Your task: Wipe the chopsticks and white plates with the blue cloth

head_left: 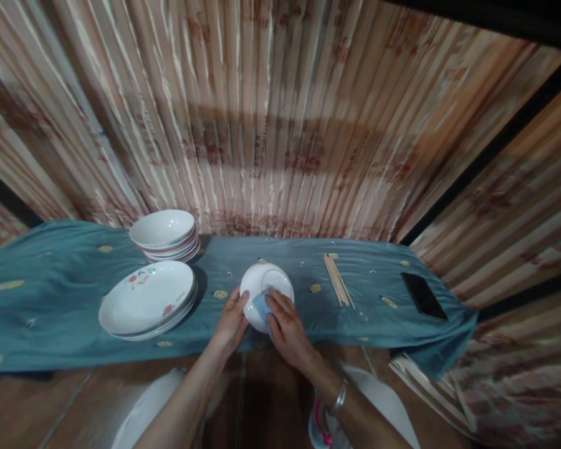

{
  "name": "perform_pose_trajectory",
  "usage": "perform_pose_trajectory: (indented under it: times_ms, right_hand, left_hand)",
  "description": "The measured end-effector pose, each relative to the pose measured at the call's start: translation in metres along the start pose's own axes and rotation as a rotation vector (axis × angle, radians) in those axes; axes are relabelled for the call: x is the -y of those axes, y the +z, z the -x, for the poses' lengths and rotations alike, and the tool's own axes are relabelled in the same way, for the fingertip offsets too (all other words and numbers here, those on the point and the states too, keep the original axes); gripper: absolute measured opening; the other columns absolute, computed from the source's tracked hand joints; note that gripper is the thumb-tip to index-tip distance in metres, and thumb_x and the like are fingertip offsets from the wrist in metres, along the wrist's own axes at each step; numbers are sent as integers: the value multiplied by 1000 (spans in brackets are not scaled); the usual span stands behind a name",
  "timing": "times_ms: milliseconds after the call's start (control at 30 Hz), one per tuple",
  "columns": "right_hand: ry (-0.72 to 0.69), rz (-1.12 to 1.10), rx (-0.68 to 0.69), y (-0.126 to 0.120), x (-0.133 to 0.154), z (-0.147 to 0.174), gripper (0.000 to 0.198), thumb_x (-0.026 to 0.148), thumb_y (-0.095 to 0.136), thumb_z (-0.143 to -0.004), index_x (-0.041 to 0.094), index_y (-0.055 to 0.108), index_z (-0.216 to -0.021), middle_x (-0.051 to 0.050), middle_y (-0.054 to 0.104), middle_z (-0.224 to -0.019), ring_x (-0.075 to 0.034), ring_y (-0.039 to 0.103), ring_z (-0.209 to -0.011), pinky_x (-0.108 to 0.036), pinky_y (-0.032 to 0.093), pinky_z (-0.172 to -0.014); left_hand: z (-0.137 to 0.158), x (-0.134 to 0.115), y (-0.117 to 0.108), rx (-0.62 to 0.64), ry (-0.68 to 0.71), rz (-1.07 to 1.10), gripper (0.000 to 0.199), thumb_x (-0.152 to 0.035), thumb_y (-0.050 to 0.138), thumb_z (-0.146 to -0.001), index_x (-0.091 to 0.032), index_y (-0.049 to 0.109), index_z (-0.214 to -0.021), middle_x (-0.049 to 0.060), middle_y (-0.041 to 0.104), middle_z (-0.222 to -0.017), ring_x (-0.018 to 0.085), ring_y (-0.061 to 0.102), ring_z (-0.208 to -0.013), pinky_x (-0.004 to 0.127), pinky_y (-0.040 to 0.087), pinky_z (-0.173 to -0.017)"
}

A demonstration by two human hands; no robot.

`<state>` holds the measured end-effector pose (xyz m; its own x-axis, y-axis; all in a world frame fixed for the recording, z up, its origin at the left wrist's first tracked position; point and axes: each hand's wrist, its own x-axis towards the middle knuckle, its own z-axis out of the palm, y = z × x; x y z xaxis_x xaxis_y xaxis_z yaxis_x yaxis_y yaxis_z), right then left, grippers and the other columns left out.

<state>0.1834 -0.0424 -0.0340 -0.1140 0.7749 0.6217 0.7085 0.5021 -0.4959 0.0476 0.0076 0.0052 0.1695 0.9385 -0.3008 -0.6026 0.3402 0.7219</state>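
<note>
A white bowl [251, 284] is held over the front part of the table, its underside with the round foot ring appearing to face me. My left hand [232, 317] grips the bowl's left edge, thumb on top and fingers beneath. In my right hand [284, 321] is a folded light blue cloth [260, 305], pinched between thumb and fingers and pressed against the bowl's surface. The fingertips of my left hand under the bowl are hidden.
Left of my hands lie a stack of flowered oval plates [147, 299] and, behind it, stacked bowls [163, 231]. Several wooden chopsticks [338, 280] and a black phone [423, 296] rest to the right. A teal cloth [65, 293] covers the table; a pleated curtain [280, 125] hangs behind.
</note>
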Motion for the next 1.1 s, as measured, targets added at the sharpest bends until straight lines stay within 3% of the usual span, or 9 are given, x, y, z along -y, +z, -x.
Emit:
perform_pose_trajectory:
  times_ms: [133, 300, 533, 767, 900, 1100]
  right_hand:
    - [-127, 88, -13, 6, 3, -7, 55, 11, 35, -93, 18, 27, -147, -14, 42, -145, -23, 33, -138, -47, 39, -110]
    - [-176, 194, 5, 4, 5, -27, 51, 13, 34, -94, 14, 33, -145, -15, 45, -143, -23, 32, -139, -45, 37, -110]
    - [-68, 197, 37, -5, -1, -64, 43, 22, 35, -95, 18, 46, -136, -12, 49, -140, -22, 37, -135, -46, 32, -110]
    - [130, 46, -4, -7, -36, -87, 38, 28, 29, -97, 18, 58, -121, -10, 60, -125, -18, 52, -121, -38, 38, -107]
    - [252, -56, -13, -3, -61, -88, 38, 29, 29, -97, 18, 62, -113, -9, 66, -112, -18, 61, -108, -33, 45, -99]
    - [362, -66, -56, 6, -90, -68, 40, 32, 28, -97, 18, 64, -109, -10, 70, -108, -21, 65, -101, -37, 50, -92]
  left_hand:
    - [2, 0, 3, 31, 4, -23, 52, -30, 85, -51, -16, 61, -94, 0, 69, -71, 14, 63, -61, 22, 48, -57]
    - [9, -1, 5, 77, 4, -43, 53, -30, 84, -52, -17, 62, -99, 2, 71, -79, 17, 67, -74, 22, 49, -63]
    - [15, -4, 10, 129, -29, -76, 49, -29, 84, -54, -16, 64, -97, 4, 71, -79, 21, 67, -80, 26, 50, -68]
    - [14, -1, 9, 127, -12, -136, 52, -35, 84, -53, -15, 63, -96, 3, 70, -75, 19, 66, -75, 25, 49, -64]
    - [13, 0, 8, 111, -1, -147, 51, -36, 84, -54, -15, 63, -95, 2, 69, -74, 18, 65, -70, 24, 47, -61]
    - [11, 0, 5, 113, -7, -129, 49, -36, 84, -54, -15, 62, -92, 1, 68, -71, 15, 62, -62, 24, 48, -61]
